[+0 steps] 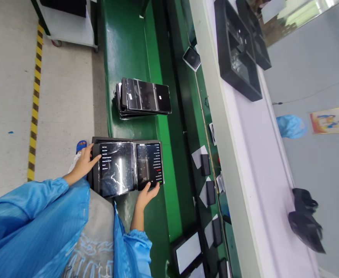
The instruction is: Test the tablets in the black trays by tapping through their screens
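Two tablets with lit screens lie side by side in front of me. The nearer tablet [117, 170], in clear glossy film, shows a list of white text. My left hand [85, 164] grips its left edge, one digit over the top and the others at the side. The farther tablet [149, 164] shows small lines of text, some red and green. My right hand [147, 196] touches its lower edge with spread fingertips. Dark trays or tablets show beneath the pair. A stack of film-covered tablets [149, 96] sits farther up the green bench [125, 42].
Black phone-like blocks [210, 192] and white papers line the far shelf. A framed white panel [188, 253] lies at the bottom. Black bins [239, 50] stand on the white ledge [244, 154]. A wheeled cart [73, 31] is at the upper left, beside yellow-black floor tape [35, 104].
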`<action>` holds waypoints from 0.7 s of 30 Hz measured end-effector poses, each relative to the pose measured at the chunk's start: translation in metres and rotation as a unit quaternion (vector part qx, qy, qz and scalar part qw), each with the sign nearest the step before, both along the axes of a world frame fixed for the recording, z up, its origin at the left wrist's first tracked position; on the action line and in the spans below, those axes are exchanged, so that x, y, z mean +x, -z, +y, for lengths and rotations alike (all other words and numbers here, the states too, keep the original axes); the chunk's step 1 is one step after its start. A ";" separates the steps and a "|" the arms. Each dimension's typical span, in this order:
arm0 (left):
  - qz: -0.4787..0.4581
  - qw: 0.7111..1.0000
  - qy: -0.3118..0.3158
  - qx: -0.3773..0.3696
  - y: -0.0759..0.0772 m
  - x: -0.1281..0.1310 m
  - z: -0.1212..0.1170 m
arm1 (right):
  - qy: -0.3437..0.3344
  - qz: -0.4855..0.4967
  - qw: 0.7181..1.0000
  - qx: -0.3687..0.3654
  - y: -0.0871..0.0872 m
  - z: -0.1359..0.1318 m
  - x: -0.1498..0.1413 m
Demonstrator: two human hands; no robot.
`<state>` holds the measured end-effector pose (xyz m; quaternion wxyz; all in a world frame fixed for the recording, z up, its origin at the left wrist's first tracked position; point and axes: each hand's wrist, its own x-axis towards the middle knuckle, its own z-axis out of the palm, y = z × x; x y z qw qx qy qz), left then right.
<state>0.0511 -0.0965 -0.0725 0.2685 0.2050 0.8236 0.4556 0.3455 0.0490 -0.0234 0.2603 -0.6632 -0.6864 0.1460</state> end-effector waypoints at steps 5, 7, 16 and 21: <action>0.035 0.999 0.000 0.003 -0.001 -0.012 0.007 | 0.095 0.004 0.995 -0.024 0.021 0.001 0.033; 0.068 0.998 0.011 -0.004 0.000 -0.021 0.014 | 0.111 0.003 0.993 -0.032 0.027 0.002 0.041; 0.083 0.995 0.046 -0.018 0.002 -0.033 0.026 | 0.173 0.067 0.981 -0.054 0.037 -0.001 0.044; 0.066 0.997 0.033 0.004 0.004 -0.035 0.024 | 0.170 0.115 0.970 -0.126 0.040 -0.005 0.037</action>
